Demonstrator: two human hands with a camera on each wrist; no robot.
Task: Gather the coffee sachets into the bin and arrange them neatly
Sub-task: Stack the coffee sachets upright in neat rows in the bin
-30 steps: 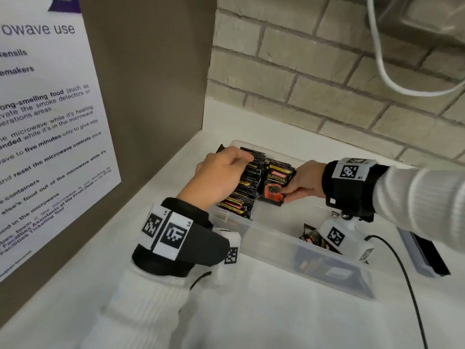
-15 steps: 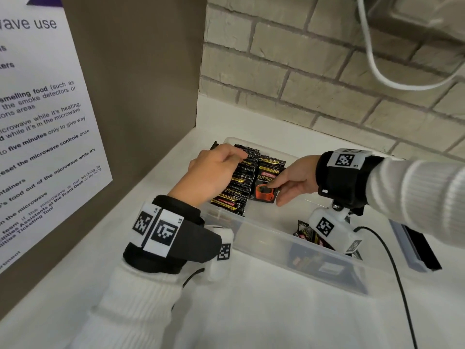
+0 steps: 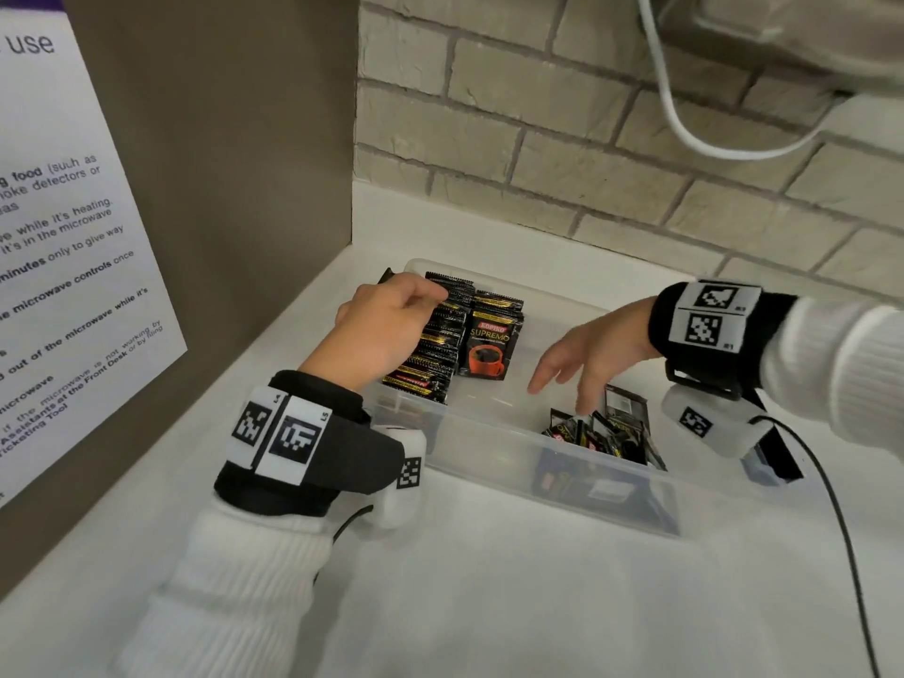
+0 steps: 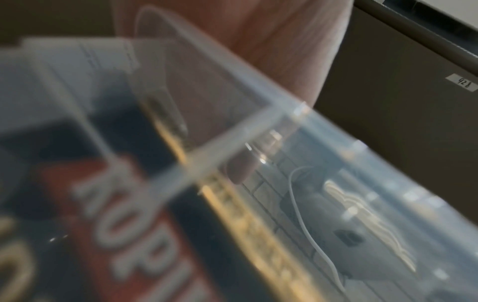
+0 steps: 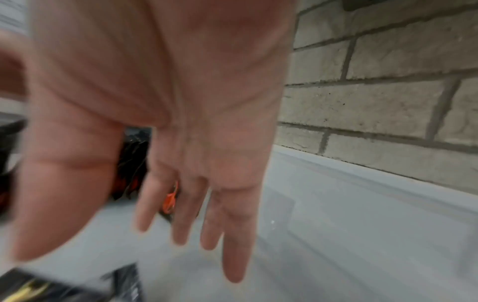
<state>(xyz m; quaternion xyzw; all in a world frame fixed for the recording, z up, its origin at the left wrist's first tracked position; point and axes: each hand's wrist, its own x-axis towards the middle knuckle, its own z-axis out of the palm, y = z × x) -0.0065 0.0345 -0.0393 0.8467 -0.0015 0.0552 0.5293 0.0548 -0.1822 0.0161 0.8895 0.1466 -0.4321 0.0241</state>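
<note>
A clear plastic bin (image 3: 508, 435) stands on the white counter. At its left end a row of black coffee sachets (image 3: 442, 345) stands on edge, and the front sachet (image 3: 491, 342) shows an orange cup. My left hand (image 3: 420, 300) curls over the top of this row and holds it together. In the left wrist view I see only a blurred bin corner (image 4: 232, 130) and a sachet (image 4: 145, 224). My right hand (image 3: 572, 374) hovers open, fingers spread, just above a loose pile of sachets (image 3: 604, 433) at the bin's right end. The right wrist view shows the open palm (image 5: 181, 122), holding nothing.
A brown side panel with a microwave notice (image 3: 73, 286) closes the left. The brick wall (image 3: 587, 163) with a white cable (image 3: 685, 124) is behind the bin. A black wrist-camera cable (image 3: 841, 530) and a dark flat object (image 3: 778, 462) lie to the bin's right.
My right hand let go of the front sachet, opened, and moved right over the loose pile. The left hand stays on the row.
</note>
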